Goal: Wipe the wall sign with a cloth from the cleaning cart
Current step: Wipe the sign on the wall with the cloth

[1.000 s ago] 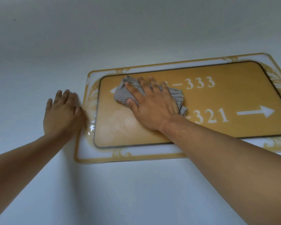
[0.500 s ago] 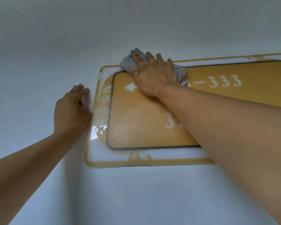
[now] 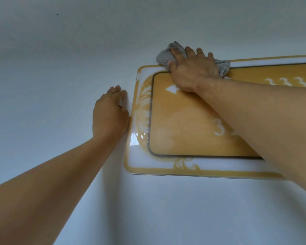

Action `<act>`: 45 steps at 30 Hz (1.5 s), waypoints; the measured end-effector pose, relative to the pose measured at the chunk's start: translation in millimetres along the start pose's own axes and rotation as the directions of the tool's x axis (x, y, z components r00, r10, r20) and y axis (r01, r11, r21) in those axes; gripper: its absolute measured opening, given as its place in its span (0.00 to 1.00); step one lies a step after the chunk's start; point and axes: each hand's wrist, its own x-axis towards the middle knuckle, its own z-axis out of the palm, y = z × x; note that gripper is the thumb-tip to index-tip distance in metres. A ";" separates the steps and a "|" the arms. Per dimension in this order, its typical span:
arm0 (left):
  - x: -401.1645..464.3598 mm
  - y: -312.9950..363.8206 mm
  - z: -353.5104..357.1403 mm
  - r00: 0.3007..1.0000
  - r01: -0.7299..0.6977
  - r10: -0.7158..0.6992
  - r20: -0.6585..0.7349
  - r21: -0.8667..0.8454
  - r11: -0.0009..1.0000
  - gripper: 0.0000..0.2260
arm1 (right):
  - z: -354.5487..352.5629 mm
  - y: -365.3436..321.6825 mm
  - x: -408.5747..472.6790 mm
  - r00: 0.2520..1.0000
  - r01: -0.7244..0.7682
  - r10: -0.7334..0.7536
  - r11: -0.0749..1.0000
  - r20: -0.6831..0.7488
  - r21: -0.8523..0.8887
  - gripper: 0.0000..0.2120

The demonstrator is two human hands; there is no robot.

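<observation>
White wall (image 3: 60, 85) bears glossy gold sign (image 3: 184, 121), streaked, white-bordered.

You are standing at an interior wall of a building with numbered rooms, most likely a hotel or similar corridor. The evidence is the wall sign (image 3: 193, 124): a gold panel with a dark outline, set on a white backing plate with gold ornamental scrollwork. It carries white room digits, "333" on the upper row and a partly hidden "3" below, plus a white arrow (image 3: 172, 89) pointing left. The surrounding wall (image 3: 60, 68) is plain, pale and unfurnished.
</observation>
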 end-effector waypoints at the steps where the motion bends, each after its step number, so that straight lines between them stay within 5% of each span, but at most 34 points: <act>1: -0.6 -0.2 -0.4 1.000 0.004 -0.004 0.002 0.000 1.000 0.23 | -0.1 0.1 -1.0 1.000 0.000 0.000 1.000 0.003 0.001 0.29; 16: -6.3 6.1 -3.2 1.000 0.001 -0.001 0.006 0.005 1.000 0.25 | -3.0 -14.3 -64.8 0.999 0.033 -0.034 0.999 0.041 0.041 0.28; 27: -30.3 -1.2 -13.7 0.990 -0.001 -0.011 0.138 0.085 0.996 0.23 | -2.7 0.3 -148.3 0.992 0.119 -0.119 0.993 0.052 0.003 0.28; 45: -103.8 5.3 -47.2 0.974 0.120 -0.157 0.164 0.211 0.970 0.28 | -3.1 5.9 -263.2 0.995 0.082 -0.084 0.996 0.056 0.031 0.28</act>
